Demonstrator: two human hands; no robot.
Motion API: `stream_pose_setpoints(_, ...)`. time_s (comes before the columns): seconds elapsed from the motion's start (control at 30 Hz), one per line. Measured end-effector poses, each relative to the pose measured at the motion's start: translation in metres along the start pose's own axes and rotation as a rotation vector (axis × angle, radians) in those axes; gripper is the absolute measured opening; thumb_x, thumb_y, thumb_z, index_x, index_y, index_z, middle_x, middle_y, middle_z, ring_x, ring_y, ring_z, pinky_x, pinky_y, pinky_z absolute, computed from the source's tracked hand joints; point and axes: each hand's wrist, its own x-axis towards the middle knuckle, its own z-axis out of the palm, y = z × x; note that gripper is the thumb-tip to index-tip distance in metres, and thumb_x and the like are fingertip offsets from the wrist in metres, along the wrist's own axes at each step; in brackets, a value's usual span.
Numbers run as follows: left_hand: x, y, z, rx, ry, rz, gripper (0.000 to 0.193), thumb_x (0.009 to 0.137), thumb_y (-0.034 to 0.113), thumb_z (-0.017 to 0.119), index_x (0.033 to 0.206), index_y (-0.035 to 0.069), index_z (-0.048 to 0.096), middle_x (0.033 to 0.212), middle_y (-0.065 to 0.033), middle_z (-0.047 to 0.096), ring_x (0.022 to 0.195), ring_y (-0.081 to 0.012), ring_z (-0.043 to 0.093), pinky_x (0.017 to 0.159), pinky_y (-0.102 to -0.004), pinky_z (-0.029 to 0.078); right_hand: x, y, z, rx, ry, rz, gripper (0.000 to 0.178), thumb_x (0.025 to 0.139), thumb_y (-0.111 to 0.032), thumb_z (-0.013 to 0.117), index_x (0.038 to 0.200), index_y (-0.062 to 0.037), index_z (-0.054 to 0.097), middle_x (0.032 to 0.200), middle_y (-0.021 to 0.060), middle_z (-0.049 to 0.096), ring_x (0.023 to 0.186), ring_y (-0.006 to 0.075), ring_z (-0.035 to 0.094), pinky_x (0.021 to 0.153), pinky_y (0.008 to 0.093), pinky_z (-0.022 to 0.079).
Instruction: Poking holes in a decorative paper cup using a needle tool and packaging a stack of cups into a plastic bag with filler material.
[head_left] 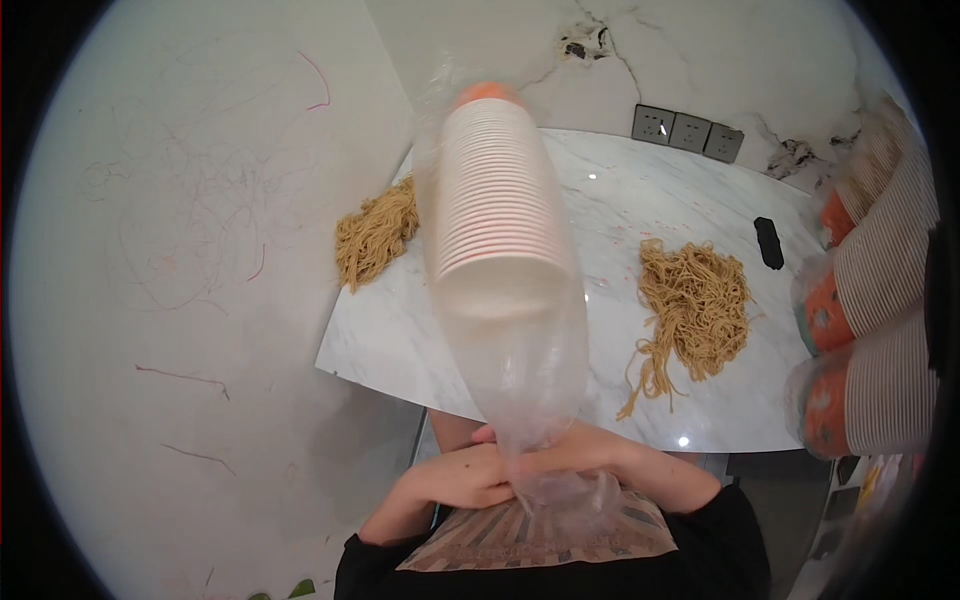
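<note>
A long stack of white paper cups (505, 200) with an orange end lies inside a clear plastic bag (530, 370) and reaches from my body out over the table. The mouth of the nearest cup faces me. Close to my chest, the bag narrows into a gathered neck. My left hand (472, 474) is closed at this neck from the left. From the other side my right hand (565, 450) closes on it too, its fingers partly hidden behind the film and the left hand. Loose crumpled film hangs below both hands.
A white marbled table (620, 200) carries a tan yarn pile (695, 310) at right and another yarn pile (378, 235) at left. A small black object (768, 243) lies near the right side. Several bagged cup stacks (885, 270) stand along the right edge. Wall sockets (688, 132) sit behind.
</note>
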Motion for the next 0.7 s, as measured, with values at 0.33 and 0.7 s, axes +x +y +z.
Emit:
stream_pose_setpoints(0.33,-0.004,0.062,-0.085,0.007,0.106,-0.071,0.072,0.088,0.001,0.063,0.155,0.005,0.036,0.158,-0.0133,0.04,0.145,-0.0276,0.041,0.117,-0.0405,0.035,-0.006,0.033,-0.005,-0.059,0.185,0.113,0.031,0.099,-0.026,0.065,0.122,-0.0051,0.069,0.113,0.0065,0.072,0.104,0.0119,0.064,0.093,0.0304,0.05)
stream_pose_setpoints(0.7,0.097,-0.002,-0.098,0.884,-0.101,0.309,0.054,0.082,0.012,0.061,0.135,0.004,0.054,0.158,-0.0111,0.038,0.152,-0.0232,0.026,0.126,-0.0458,0.018,-0.008,0.009,0.011,-0.187,0.121,0.029,0.03,0.101,-0.033,0.062,0.11,-0.0045,0.067,0.097,0.0025,0.068,0.092,0.0117,0.06,0.082,0.0314,0.05)
